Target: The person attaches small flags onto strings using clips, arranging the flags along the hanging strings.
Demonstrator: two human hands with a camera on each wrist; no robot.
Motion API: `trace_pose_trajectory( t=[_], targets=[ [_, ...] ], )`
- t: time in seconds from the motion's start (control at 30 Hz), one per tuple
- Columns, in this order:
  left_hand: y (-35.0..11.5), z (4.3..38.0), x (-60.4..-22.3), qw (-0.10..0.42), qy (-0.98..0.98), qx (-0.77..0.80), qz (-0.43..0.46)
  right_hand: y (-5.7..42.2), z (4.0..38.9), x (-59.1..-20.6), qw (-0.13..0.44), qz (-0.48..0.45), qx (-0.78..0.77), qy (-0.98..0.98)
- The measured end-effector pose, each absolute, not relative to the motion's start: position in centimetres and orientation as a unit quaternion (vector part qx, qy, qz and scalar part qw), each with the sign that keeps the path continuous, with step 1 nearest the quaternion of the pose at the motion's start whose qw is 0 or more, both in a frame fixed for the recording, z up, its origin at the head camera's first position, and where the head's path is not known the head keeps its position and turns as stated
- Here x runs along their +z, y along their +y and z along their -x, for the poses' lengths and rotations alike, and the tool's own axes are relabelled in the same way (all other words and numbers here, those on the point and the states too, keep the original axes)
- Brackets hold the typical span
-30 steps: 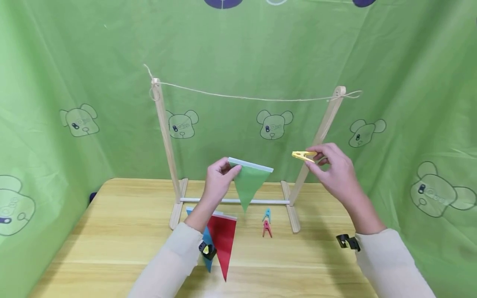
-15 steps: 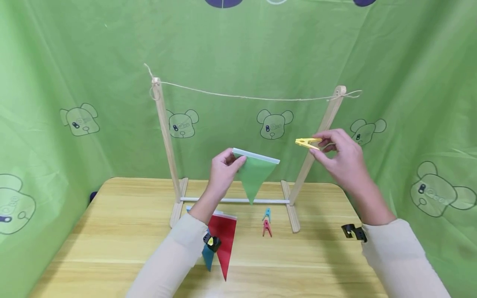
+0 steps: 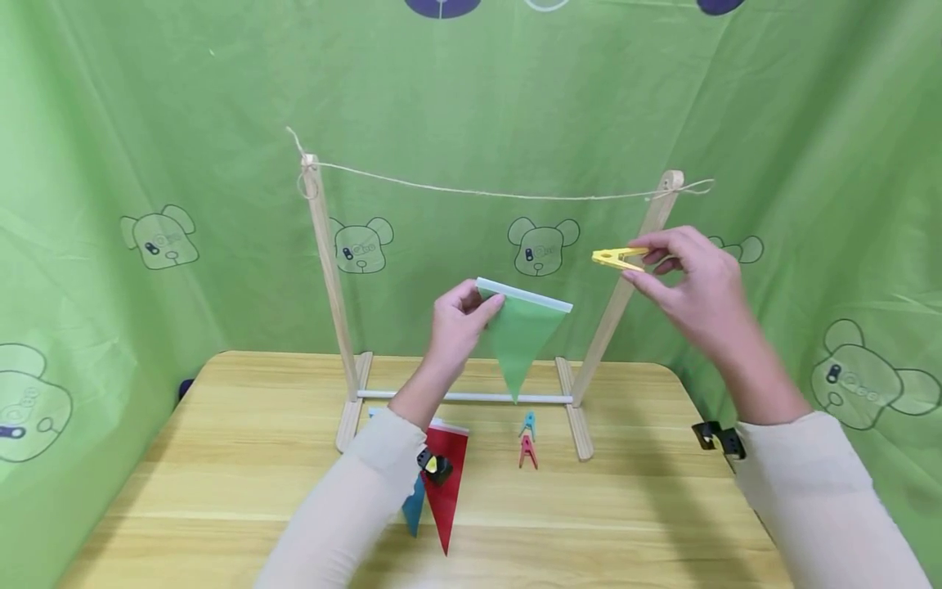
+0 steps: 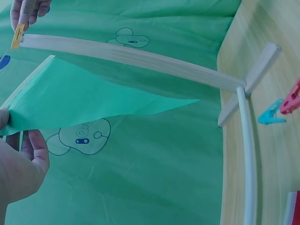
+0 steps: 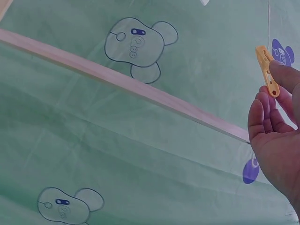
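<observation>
My left hand [image 3: 458, 325] pinches a green triangular pennant [image 3: 521, 334] by the left end of its white top strip. The pennant hangs point down, below the string [image 3: 478, 193] that sags between two wooden posts. To the right, my right hand [image 3: 695, 274] holds a yellow clothespin [image 3: 616, 258] by its handle ends, its nose facing left. That clothespin overlaps the right post [image 3: 639, 249] in the head view. In the right wrist view, thumb and fingers grip the clothespin [image 5: 268, 70]. The pennant [image 4: 93, 96] spreads out flat in the left wrist view.
A red pennant [image 3: 446, 499] and a blue pennant [image 3: 414, 509] lie on the wooden table [image 3: 589, 515], partly behind my left sleeve. Blue [image 3: 528, 424] and pink [image 3: 527, 451] clothespins lie near the stand's white crossbar [image 3: 471, 397]. A green curtain [image 3: 456, 90] surrounds the table.
Both hands have risen and moved rightward, carrying the green pennant and the yellow clothespin closer to the string's height. The stand and the things on the table have stayed put.
</observation>
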State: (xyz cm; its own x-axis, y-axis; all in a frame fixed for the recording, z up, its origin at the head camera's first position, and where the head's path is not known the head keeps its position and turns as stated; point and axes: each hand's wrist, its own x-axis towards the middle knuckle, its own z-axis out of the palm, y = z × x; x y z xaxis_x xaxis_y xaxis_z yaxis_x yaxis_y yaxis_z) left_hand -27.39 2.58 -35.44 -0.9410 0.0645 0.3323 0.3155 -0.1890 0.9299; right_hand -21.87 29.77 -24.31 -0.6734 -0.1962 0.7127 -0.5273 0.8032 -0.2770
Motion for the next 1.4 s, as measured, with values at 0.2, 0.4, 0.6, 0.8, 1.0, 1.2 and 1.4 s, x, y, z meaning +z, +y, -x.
trace_pose_trajectory(
  t=[0.2, 0.4, 0.6, 0.8, 1.0, 1.2, 1.4],
  targets=[
    [3.3, 27.6, -34.5, 0.094, -0.624, -0.761, 0.151, 29.8, 22.1, -23.0, 0.370, -0.232, 0.223, -0.871],
    [4.0, 27.7, -33.6, 0.092, -0.616, -0.767, 0.157, 29.8, 22.3, -22.0, 0.375, -0.235, 0.215, -0.870],
    [4.8, 27.9, -32.8, 0.098, -0.599, -0.778, 0.165, 30.0, 22.5, -21.0, 0.382, -0.229, 0.208, -0.871],
    [5.5, 28.0, -31.8, 0.099, -0.597, -0.779, 0.164, 30.1, 22.6, -19.6, 0.385, -0.237, 0.189, -0.872],
    [6.4, 28.3, -30.7, 0.104, -0.583, -0.791, 0.155, 30.1, 22.7, -18.3, 0.376, -0.243, 0.168, -0.878],
    [6.8, 28.4, -29.5, 0.114, -0.573, -0.798, 0.146, 30.4, 22.9, -17.2, 0.372, -0.244, 0.152, -0.883],
    [7.3, 28.6, -28.7, 0.115, -0.563, -0.805, 0.149, 30.7, 23.0, -16.3, 0.365, -0.232, 0.139, -0.891]
  ],
)
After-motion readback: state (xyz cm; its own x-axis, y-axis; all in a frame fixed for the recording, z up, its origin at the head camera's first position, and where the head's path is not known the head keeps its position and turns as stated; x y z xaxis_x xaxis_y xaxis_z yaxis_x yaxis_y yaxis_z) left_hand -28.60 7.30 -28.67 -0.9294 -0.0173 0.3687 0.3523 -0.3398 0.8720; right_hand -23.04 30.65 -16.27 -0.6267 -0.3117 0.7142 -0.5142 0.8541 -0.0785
